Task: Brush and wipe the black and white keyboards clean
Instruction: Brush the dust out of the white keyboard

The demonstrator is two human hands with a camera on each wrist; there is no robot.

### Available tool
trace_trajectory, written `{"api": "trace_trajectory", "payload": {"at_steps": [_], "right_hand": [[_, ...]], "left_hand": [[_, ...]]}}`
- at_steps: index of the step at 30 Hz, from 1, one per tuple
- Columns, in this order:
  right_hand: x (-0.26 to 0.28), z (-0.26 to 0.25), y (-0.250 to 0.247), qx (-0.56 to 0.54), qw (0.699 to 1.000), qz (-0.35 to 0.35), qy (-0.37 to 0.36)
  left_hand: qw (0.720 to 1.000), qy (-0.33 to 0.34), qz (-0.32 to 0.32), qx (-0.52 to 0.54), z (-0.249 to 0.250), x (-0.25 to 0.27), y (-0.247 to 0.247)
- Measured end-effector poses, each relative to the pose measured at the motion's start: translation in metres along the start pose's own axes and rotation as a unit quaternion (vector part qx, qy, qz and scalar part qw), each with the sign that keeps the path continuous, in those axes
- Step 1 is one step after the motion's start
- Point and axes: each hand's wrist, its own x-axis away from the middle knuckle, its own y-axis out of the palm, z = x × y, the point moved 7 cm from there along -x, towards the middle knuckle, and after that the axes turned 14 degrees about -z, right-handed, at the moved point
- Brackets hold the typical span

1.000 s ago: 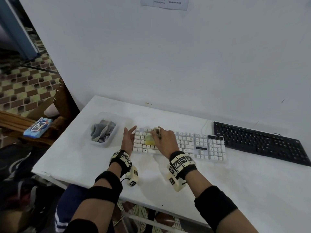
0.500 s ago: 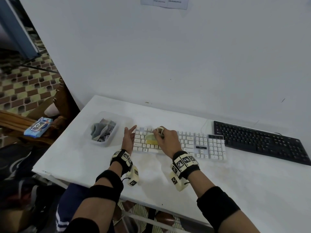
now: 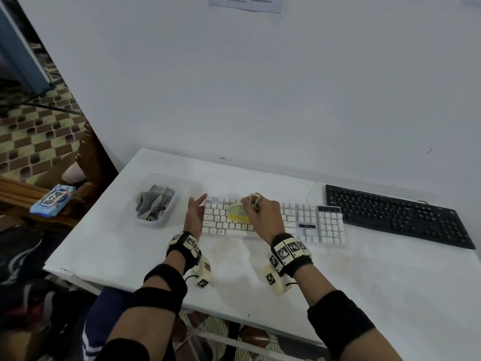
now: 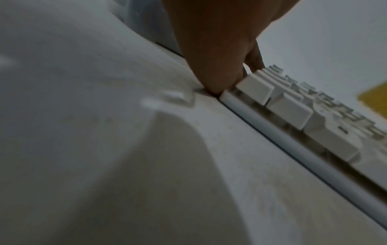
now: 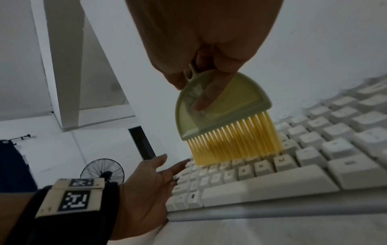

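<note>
Brushing step: right hand (image 3: 263, 214) grips the brush (image 5: 225, 119) over the white keyboard (image 3: 307, 222) near the worktop's middle; left hand (image 3: 194, 217), fingers straight, braces its left end; next, sweep rightward along the keys

Home room: patterned floor tiles (image 3: 39, 136), wooden chair (image 3: 88, 162).

White table (image 3: 364, 295), surface stained near its front edge; on it, from left: clear plastic tub (image 3: 166, 222) holding grey cloths; white keyboard (image 3: 307, 220); black keyboard (image 3: 395, 217) just beside it, against the wall.
</note>
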Motion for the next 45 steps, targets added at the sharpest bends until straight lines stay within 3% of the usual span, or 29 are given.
{"api": "trace_trajectory", "payload": {"at_steps": [5, 11, 19, 25, 31, 34, 38, 45], "right_hand": [[0.001, -0.007, 0.012, 0.027, 0.999, -0.037, -0.017], [0.011, 0.013, -0.010, 0.067, 0.997, -0.029, 0.008], [0.012, 0.008, -0.008, 0.027, 0.999, -0.028, -0.001], [0.017, 0.034, -0.036, 0.031, 0.999, 0.021, 0.035], [0.017, 0.011, -0.011, 0.027, 0.998, -0.057, -0.019], [0.020, 0.014, -0.016, 0.071, 0.995, -0.048, -0.049], [0.027, 0.025, -0.030, 0.115, 0.992, -0.034, -0.032], [0.023, 0.022, -0.027, 0.044, 0.998, -0.041, 0.001]], "left_hand": [[1.000, -0.002, 0.005, -0.005, 0.001, 0.002, 0.002], [1.000, 0.004, 0.010, -0.012, -0.002, -0.002, -0.005], [0.985, 0.050, -0.020, -0.166, -0.003, -0.010, -0.014], [0.987, 0.048, -0.025, -0.149, -0.003, -0.012, -0.014], [0.985, 0.038, -0.031, -0.167, -0.011, -0.021, -0.025], [0.983, 0.037, -0.031, -0.176, -0.013, -0.024, -0.028], [0.982, 0.043, -0.029, -0.180, -0.009, -0.019, -0.024], [0.981, 0.043, -0.031, -0.187, -0.009, -0.021, -0.026]]}}
